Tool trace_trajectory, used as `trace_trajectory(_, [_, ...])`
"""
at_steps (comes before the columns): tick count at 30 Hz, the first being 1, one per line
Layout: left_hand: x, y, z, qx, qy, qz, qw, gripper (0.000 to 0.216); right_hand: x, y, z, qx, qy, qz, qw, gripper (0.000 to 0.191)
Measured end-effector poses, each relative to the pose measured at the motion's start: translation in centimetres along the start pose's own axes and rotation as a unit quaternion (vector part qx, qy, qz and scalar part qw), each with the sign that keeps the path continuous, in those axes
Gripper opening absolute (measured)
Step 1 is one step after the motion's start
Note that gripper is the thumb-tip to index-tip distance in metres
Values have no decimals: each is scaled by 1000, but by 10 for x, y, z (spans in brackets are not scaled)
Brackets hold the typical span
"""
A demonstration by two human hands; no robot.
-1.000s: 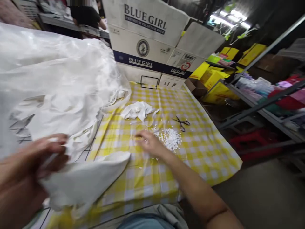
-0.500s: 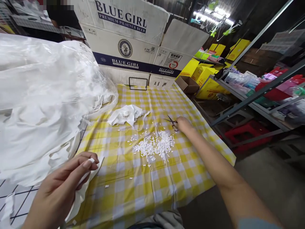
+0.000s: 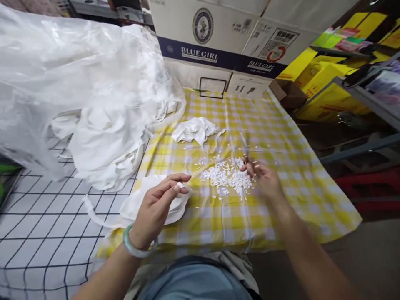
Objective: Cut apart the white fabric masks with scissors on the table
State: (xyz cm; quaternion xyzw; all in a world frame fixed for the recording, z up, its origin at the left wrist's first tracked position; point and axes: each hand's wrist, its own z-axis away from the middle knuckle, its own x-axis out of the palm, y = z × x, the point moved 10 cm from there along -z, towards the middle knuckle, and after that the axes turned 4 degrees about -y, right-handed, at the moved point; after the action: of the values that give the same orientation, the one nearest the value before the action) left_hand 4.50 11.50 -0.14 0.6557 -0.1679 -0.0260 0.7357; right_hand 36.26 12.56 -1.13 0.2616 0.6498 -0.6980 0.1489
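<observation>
A white cloth piece (image 3: 133, 204) with a strap is pinched between the thumb and fingers of my left hand (image 3: 161, 200); most of it lies on the table under the wrist. My right hand (image 3: 259, 177) is closed on a pair of scissors (image 3: 245, 146), blurred by motion, with the blades pointing away from me. Beneath and beside that hand spreads a pile of small white cut pieces (image 3: 221, 177). Farther back, a second white cloth piece (image 3: 195, 130) lies crumpled, its thin strap trailing to the right.
A large clear plastic bag (image 3: 125, 71) of white cloth fills the left side. Behind the yellow checked tablecloth (image 3: 281, 133) stands a cardboard box (image 3: 215, 54), with a black wire stand (image 3: 213, 87) before it. Metal shelving (image 3: 381, 100) and yellow boxes (image 3: 321, 83) are at right.
My right hand has picked up the scissors and brought them left over the white pieces. My left hand has moved right with the cloth. The view has turned left and down.
</observation>
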Motion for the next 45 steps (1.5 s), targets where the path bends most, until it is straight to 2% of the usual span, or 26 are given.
trace_trajectory(2, [0,2,3,1,-4,14,1000,23,46,-13,21,23,-42,-209,977,35])
trace_trajectory(4, [-1,3,6,-3,-6,34,999,23,86,-35,33,38,-93,-368,924,38])
trace_trajectory(7, [-7,5,10,-5,1,31,1000,24,125,-70,41,53,-148,-494,855,38])
trace_trajectory(9, [-11,7,13,5,10,10,1000,25,139,-86,44,64,-164,-528,831,36])
trace_trajectory(11, [-15,10,16,22,21,-7,1000,25,149,-95,48,65,-170,-526,831,29])
trace_trajectory(16, [-13,15,20,25,30,13,999,23,173,-102,66,36,-141,-433,889,34])
trace_trajectory(20, [-3,6,16,-2,26,108,994,25,198,-97,80,69,-174,-434,881,36])
trace_trajectory(22, [-1,-1,15,-12,37,118,992,25,194,-95,82,60,-202,-374,903,37])
trace_trajectory(24, [-1,-5,16,-2,46,73,996,24,171,-93,79,16,-195,-239,951,38])
trace_trajectory(26, [1,-6,18,22,44,15,999,24,144,-98,74,-53,-167,-78,981,40])
trace_trajectory(28, [5,-7,19,38,34,-17,999,24,127,-106,74,-115,-153,40,981,42])
trace_trajectory(30, [11,-8,19,47,21,-29,998,26,121,-109,77,-152,-154,100,971,42])
trace_trajectory(33, [16,-12,18,46,10,-32,998,26,120,-109,81,-177,-147,127,965,44])
trace_trajectory(39, [19,-24,14,-1,-10,-25,1000,25,120,-111,82,-205,-159,115,959,43])
trace_trajectory(45, [20,-24,14,9,-29,-33,999,25,118,-111,81,-214,-158,114,957,42])
